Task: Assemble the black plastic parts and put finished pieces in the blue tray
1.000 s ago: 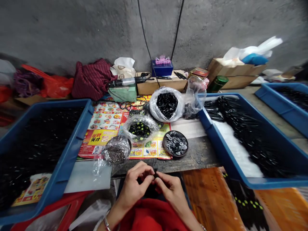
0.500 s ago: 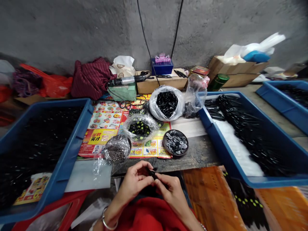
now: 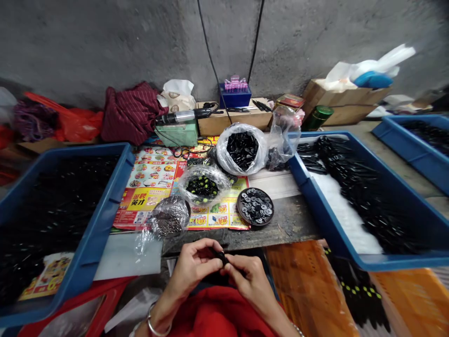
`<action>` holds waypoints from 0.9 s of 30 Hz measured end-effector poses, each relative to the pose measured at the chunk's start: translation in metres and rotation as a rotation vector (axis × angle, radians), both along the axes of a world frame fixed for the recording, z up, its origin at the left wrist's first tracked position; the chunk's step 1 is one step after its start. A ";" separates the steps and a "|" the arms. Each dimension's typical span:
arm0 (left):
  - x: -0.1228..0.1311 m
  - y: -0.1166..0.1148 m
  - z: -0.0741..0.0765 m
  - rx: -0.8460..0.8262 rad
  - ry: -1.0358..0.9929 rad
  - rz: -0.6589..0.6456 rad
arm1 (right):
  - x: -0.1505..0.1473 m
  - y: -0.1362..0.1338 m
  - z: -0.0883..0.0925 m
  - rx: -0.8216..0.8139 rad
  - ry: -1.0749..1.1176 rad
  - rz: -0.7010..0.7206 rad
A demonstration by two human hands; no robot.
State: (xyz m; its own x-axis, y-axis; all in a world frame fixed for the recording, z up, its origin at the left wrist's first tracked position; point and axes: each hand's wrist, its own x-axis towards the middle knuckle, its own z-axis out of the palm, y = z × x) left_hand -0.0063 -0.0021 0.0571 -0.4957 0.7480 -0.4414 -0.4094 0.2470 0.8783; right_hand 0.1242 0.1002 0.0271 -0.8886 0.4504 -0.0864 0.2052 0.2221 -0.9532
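Observation:
My left hand (image 3: 194,267) and my right hand (image 3: 249,281) meet low in the middle of the view, their fingertips pinching a small black plastic piece (image 3: 220,257). Much of that piece is hidden by my fingers. Just beyond my left hand lies a clear plastic bag of small metal screws (image 3: 169,224). A round dark dish of grey perforated discs (image 3: 255,206) sits beyond my right hand. Farther back are a bag of black parts with green dots (image 3: 202,187) and a larger bag of glossy black pieces (image 3: 242,150). Red fabric (image 3: 217,313) covers my lap.
Blue trays of long black parts stand on the left (image 3: 101,220) and right (image 3: 312,192) of the bench, with another at far right (image 3: 407,140). A printed flyer (image 3: 150,187) lies under the bags. Orange crates (image 3: 301,290) stand low on the right, and a concrete wall rises behind.
The black piece sits a little lower between my fingers, and my hands have drawn slightly closer. The whole scene has shifted slightly up and left in view.

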 end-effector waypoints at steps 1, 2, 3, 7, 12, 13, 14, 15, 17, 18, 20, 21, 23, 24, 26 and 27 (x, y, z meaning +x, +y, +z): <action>-0.001 0.000 0.001 0.009 0.000 0.000 | 0.000 0.000 0.001 -0.012 0.000 0.006; -0.001 0.000 0.001 0.012 -0.002 -0.011 | 0.000 0.000 0.001 -0.014 0.000 0.011; -0.002 0.000 0.001 0.009 -0.002 -0.023 | 0.000 0.000 0.001 -0.002 0.002 0.010; -0.001 -0.001 -0.001 -0.035 0.012 -0.049 | 0.001 -0.001 -0.001 0.098 0.005 0.002; 0.002 0.001 -0.002 -0.051 0.035 -0.013 | 0.002 -0.001 0.000 0.146 0.021 0.034; 0.002 0.001 -0.001 -0.047 0.039 -0.010 | 0.003 -0.001 0.001 0.152 0.024 0.034; 0.002 0.001 0.000 -0.043 0.042 -0.008 | 0.003 -0.001 0.002 0.157 0.024 0.036; 0.002 0.002 0.001 -0.038 0.041 -0.008 | 0.003 -0.002 0.003 0.159 0.023 0.038; 0.002 0.002 0.002 -0.030 0.033 -0.010 | 0.004 -0.002 0.004 0.160 0.024 0.038; 0.002 0.002 0.003 -0.025 0.030 -0.012 | 0.004 -0.002 0.005 0.160 0.026 0.035; 0.002 0.003 0.003 -0.014 0.035 -0.017 | 0.005 -0.003 0.005 0.162 0.034 0.029; 0.002 0.003 0.003 -0.009 0.041 -0.022 | 0.005 -0.003 0.005 0.162 0.040 0.023; 0.002 0.003 0.002 -0.002 0.051 -0.029 | 0.005 -0.003 0.004 0.142 0.043 0.010; 0.001 0.003 0.002 0.000 0.049 -0.036 | 0.004 -0.003 0.003 0.118 0.039 0.003; 0.001 0.004 -0.001 0.004 0.035 -0.054 | 0.004 -0.003 0.002 0.045 0.025 -0.010; 0.000 0.004 -0.002 0.004 0.027 -0.064 | 0.003 -0.003 0.002 0.002 0.014 -0.013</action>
